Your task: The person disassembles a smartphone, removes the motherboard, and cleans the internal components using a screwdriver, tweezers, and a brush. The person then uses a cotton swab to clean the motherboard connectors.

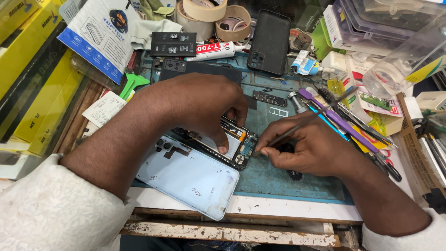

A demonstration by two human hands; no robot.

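Observation:
My left hand (195,104) rests on an opened smartphone (239,144) with its battery and circuit boards showing, the thumb pressed on its lower part. Pinched in my right hand (306,148) is a pair of thin metal tweezers (297,128), the tips touching the phone's bottom right corner. A light blue phone back cover (190,179) lies in front of the open phone, inner side down, on the blue work mat (278,181).
A black phone case (269,42), a glue tube (213,49), tape rolls (204,11), a small black box (173,44) and a dark phone part (195,69) lie at the back. Purple and blue tools (339,118) lie right, yellow boxes (42,79) left.

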